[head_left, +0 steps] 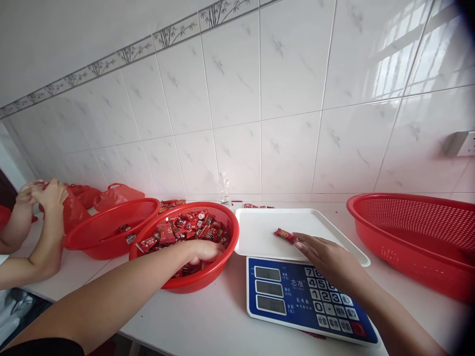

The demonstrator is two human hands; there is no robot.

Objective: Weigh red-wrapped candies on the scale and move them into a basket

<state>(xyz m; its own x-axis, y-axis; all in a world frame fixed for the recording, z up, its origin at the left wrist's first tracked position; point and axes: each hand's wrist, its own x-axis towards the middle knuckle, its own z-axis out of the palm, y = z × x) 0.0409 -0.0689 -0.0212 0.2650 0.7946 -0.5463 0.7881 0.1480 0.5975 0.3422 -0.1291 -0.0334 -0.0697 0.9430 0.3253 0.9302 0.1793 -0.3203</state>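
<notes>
The fingers of the right hand (pixel 323 251) are stretched out, their tips at the near right end of a small red wrapped packet with a gold emblem (pixel 284 234); whether they grip it, I cannot tell. The packet lies on the white rectangular tray (pixel 260 232) of a blue and white electronic scale (pixel 300 296), whose keypad is partly covered by that hand and forearm. The left hand (pixel 206 251) reaches into a round red plastic basket (pixel 235 232) full of red wrapped packets (pixel 178 230); its fingertips are hidden among them, so their grip cannot be told.

Touching or just beside this basket on the left is another red plastic basket (pixel 91 245) with a few packets inside. Further left, near the bench's far left corner, another person's two hands (pixel 46 193) are at a red plastic bag (pixel 72 210), with more red bags (pixel 118 197) beside it. A clear plastic bottle (pixel 224 189) stands by the far edge of the white bench (pixel 208 321), against the tiled wall (pixel 289 148). A large red perforated basket (pixel 411 247) sits toward the right edge.
</notes>
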